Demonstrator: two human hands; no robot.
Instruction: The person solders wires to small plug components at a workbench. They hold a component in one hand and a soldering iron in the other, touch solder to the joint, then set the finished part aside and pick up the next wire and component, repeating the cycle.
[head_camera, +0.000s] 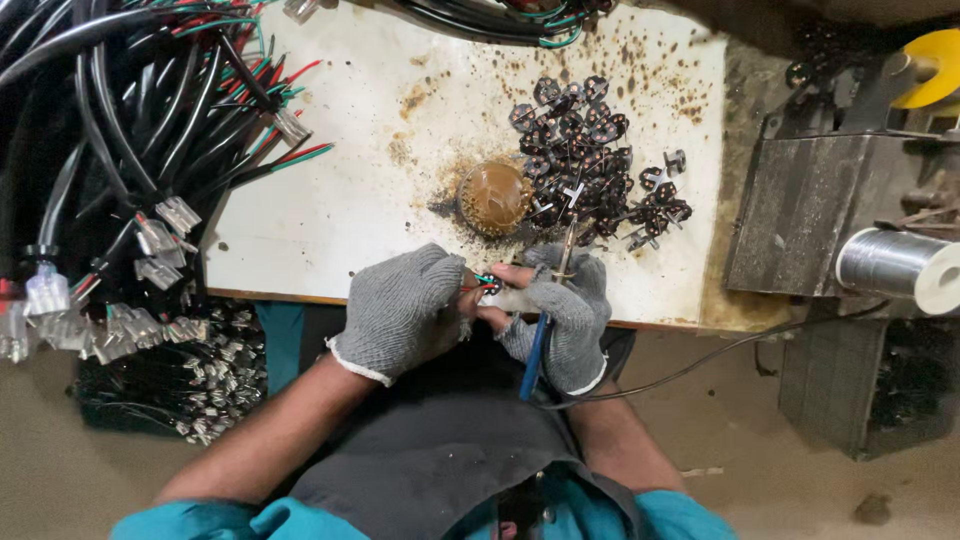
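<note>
While both gloved hands meet at the near edge of the stained white tabletop (340, 200), the left hand (405, 305) has its fingers pinched on a small wired connector (487, 284), and the right hand (565, 310) has its fingers wrapped around a blue-handled soldering iron (545, 320). A brown dome-shaped lump (494, 197) sits beside a heap of dark metal terminals (580, 160); a wire spool (895, 265) lies right.

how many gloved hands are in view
2. The left hand, in a grey knit glove, pinches a small part with wires at the table edge. The right hand, gloved alike, holds a blue-handled soldering iron beside it. No other hands show.
</note>
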